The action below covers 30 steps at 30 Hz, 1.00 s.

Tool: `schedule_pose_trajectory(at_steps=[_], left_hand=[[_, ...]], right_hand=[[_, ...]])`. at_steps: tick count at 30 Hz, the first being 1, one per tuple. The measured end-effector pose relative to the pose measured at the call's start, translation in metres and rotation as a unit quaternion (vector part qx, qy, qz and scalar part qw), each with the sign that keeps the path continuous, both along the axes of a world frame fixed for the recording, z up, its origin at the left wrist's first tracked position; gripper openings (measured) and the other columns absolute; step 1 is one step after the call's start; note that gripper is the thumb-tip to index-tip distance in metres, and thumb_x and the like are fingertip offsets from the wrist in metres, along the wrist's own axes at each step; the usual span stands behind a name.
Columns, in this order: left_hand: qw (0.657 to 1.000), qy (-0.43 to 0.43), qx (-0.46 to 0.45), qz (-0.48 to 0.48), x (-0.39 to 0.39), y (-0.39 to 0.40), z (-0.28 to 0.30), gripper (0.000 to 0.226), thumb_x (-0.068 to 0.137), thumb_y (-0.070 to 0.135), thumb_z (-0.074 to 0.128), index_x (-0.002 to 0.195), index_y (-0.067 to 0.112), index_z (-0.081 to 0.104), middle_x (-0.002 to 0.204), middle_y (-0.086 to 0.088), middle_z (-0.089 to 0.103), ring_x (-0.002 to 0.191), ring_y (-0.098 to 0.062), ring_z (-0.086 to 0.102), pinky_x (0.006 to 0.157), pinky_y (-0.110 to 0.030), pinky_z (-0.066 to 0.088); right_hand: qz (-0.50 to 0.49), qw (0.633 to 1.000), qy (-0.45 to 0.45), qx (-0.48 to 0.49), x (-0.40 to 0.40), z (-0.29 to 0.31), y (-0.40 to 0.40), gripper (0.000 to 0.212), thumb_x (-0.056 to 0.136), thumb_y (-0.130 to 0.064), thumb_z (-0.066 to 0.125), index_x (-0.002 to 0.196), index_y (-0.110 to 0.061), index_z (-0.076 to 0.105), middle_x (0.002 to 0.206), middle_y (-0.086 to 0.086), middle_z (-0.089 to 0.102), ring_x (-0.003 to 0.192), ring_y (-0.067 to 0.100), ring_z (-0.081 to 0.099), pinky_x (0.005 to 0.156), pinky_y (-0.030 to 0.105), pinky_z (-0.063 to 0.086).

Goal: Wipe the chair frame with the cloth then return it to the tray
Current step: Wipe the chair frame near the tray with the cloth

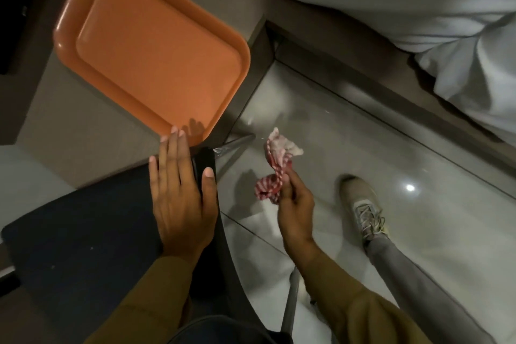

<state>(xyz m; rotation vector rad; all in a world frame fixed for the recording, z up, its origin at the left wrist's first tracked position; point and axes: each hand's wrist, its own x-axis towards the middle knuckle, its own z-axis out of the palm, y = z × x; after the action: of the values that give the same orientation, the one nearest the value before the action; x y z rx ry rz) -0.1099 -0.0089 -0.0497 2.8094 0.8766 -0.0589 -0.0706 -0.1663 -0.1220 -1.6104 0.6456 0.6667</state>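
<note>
A dark chair [83,232] with a dark seat stands at the lower left; its metal legs [234,142] poke out beside the seat's right edge. My left hand [181,198] lies flat on the seat's front right corner, fingers spread, thumb over the edge. To the right, my right hand [296,204] is closed on a crumpled red-and-white striped cloth [275,167], held in the air over the floor beside the chair. An empty orange tray [156,45] sits on the beige table above the chair, its near corner just beyond my left fingertips.
The beige table [83,134] fills the upper left. A bed with white linen [418,8] runs along the upper right. Glossy pale floor tiles [363,153] lie between. My right foot in a light sneaker [363,209] stands on the floor at right.
</note>
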Motion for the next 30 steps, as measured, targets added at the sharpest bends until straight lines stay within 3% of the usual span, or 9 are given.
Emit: schedule_pose_trajectory(at_steps=[2,4,8,16,20,22,25,28,30], left_hand=[[1.0,0.006,0.007,-0.005,-0.001,0.001,0.0,0.068,0.113,0.038,0.026,0.172,0.005,0.022,0.182,-0.008,0.024,0.172,-0.022,0.016,0.142,-0.048,0.012],[1.0,0.008,0.004,-0.006,0.0,0.002,0.001,0.07,0.113,0.041,0.023,0.172,0.004,0.021,0.183,-0.01,0.022,0.172,-0.022,0.015,0.142,-0.048,0.012],[1.0,0.013,0.002,0.004,0.001,0.001,0.001,0.072,0.113,0.044,0.021,0.173,0.004,0.019,0.183,-0.011,0.019,0.172,-0.022,0.013,0.142,-0.049,0.013],[1.0,0.005,0.014,-0.006,-0.007,0.008,-0.016,0.07,0.112,0.041,0.026,0.17,0.0,0.022,0.179,-0.019,0.026,0.169,-0.033,0.024,0.14,-0.053,0.02],[1.0,0.003,0.016,-0.015,-0.007,0.009,-0.007,0.071,0.109,0.037,0.03,0.169,0.0,0.021,0.179,-0.02,0.025,0.169,-0.035,0.024,0.141,-0.046,0.013],[1.0,-0.001,0.012,-0.012,-0.004,0.005,-0.004,0.071,0.107,0.036,0.03,0.169,0.002,0.019,0.179,-0.019,0.025,0.168,-0.034,0.024,0.141,-0.043,0.011],[1.0,-0.004,0.004,-0.012,0.0,0.006,-0.006,0.071,0.107,0.036,0.029,0.168,0.001,0.022,0.178,-0.019,0.027,0.168,-0.034,0.024,0.141,-0.046,0.013],[1.0,0.008,0.004,-0.006,-0.003,0.004,0.002,0.071,0.109,0.038,0.029,0.168,-0.002,0.026,0.178,-0.02,0.028,0.169,-0.034,0.024,0.141,-0.051,0.017],[1.0,0.008,0.0,-0.001,-0.002,0.002,0.005,0.071,0.108,0.037,0.03,0.167,-0.002,0.028,0.178,-0.02,0.029,0.168,-0.035,0.025,0.14,-0.053,0.019]], right_hand=[[0.031,0.999,-0.03,0.018,0.003,0.009,0.023,0.034,0.111,-0.008,0.051,0.142,-0.009,0.066,0.125,-0.015,0.074,0.112,-0.016,0.067,0.103,0.019,0.058],[0.093,0.993,-0.049,0.052,0.005,0.021,0.051,0.036,0.111,-0.01,0.051,0.145,-0.012,0.063,0.134,-0.014,0.072,0.122,-0.015,0.065,0.103,0.01,0.054],[0.157,0.977,-0.072,0.125,0.008,0.028,0.089,0.041,0.111,-0.001,0.047,0.151,-0.004,0.057,0.155,0.011,0.061,0.147,0.019,0.057,0.123,0.035,0.047],[0.198,0.978,-0.031,0.061,0.017,-0.055,0.107,0.042,0.105,0.014,0.046,0.145,0.007,0.057,0.149,0.024,0.063,0.143,0.035,0.058,0.126,0.046,0.043],[0.258,0.965,0.048,0.03,0.045,-0.102,0.117,0.045,0.107,0.007,0.045,0.151,-0.001,0.054,0.145,0.028,0.064,0.136,0.044,0.061,0.119,0.05,0.048],[0.24,0.965,0.103,0.037,0.059,-0.112,0.122,0.043,0.109,0.0,0.045,0.151,-0.005,0.053,0.143,0.028,0.064,0.133,0.046,0.062,0.116,0.054,0.051],[0.178,0.979,0.086,0.04,0.063,-0.092,0.123,0.041,0.111,-0.008,0.049,0.15,-0.009,0.058,0.151,0.015,0.063,0.143,0.032,0.057,0.117,0.026,0.05],[0.195,0.978,0.005,0.074,0.036,-0.033,0.108,0.041,0.112,-0.005,0.045,0.15,-0.012,0.058,0.154,0.002,0.06,0.144,0.014,0.057,0.125,0.035,0.045],[0.192,0.974,-0.04,0.114,0.021,0.003,0.098,0.041,0.112,-0.013,0.046,0.151,-0.021,0.057,0.153,-0.012,0.058,0.141,-0.008,0.054,0.124,0.025,0.043]])
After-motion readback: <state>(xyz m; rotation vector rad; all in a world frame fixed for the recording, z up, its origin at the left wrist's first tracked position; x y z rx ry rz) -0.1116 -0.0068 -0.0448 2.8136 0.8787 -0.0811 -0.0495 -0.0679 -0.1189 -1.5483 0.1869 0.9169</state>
